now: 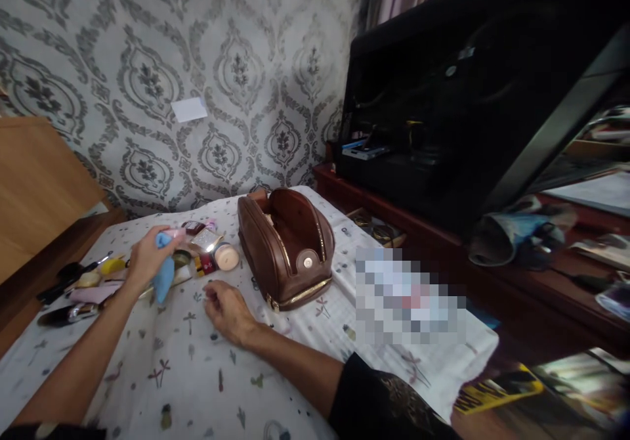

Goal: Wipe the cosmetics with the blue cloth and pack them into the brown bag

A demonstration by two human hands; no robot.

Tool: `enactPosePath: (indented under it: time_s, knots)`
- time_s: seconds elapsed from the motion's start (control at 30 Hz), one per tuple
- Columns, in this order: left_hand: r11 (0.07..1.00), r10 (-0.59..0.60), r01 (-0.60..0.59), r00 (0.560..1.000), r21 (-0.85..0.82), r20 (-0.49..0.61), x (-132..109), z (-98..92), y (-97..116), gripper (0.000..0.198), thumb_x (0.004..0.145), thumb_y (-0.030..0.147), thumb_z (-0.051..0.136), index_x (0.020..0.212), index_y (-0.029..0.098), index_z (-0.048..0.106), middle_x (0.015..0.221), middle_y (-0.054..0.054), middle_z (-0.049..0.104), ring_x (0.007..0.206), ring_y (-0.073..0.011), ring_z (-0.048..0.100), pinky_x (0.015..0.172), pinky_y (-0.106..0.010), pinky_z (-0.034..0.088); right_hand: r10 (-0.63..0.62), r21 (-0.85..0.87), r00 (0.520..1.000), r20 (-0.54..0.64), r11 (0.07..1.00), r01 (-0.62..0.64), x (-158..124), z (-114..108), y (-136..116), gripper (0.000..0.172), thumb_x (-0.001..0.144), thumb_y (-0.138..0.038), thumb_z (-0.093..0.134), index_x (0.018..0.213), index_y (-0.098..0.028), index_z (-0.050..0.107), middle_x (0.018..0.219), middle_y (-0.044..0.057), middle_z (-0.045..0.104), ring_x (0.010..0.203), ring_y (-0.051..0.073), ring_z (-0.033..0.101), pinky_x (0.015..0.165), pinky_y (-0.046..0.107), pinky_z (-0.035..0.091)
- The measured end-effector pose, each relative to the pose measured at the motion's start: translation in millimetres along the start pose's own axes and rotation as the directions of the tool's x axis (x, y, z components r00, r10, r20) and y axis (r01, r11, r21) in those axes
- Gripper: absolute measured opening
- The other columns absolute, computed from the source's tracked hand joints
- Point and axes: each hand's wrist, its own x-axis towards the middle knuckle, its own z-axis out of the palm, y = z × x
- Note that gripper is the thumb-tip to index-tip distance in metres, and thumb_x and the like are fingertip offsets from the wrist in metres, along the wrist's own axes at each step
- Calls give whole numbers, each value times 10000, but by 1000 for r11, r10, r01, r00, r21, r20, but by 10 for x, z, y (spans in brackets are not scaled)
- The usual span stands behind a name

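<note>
My left hand [146, 256] is closed on a light-blue soft-looking item [165, 276] with a narrow lower end, held above the cosmetics; I cannot make out its exact kind. Something pink shows by its fingertips. My right hand [230, 312] rests over the white printed cloth [197, 374], fingers loosely bent, with nothing visible in them. Just beyond it stands a brown leather toiletry bag [295, 256], unzipped, its flap raised. Between the hands and the bag lie a round peach-lidded jar [226, 257], a glittery compact [207, 239] and a dark red box [209, 263].
Makeup brushes [69, 314], a pale pink tube [96, 293] and a yellow item [112, 267] lie at the left. A blurred-out item [408, 295] is right of the bag. A large black television [457, 118] stands on the dark red cabinet [344, 194]. A patterned wall is behind.
</note>
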Motion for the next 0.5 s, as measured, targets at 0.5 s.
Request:
enactPosePath:
  time_s: [0.5]
  knots:
    - [907, -60, 83, 996, -413, 67, -1352, -167, 153, 328, 875, 516, 568, 952, 220, 686, 787, -27, 717, 724, -222, 639, 699, -293, 465, -47, 68, 986, 159, 997, 37, 34, -31, 2, 860, 672, -312, 849, 1437, -180, 480, 1336, 149, 607, 1233, 306, 577, 1066, 471, 437]
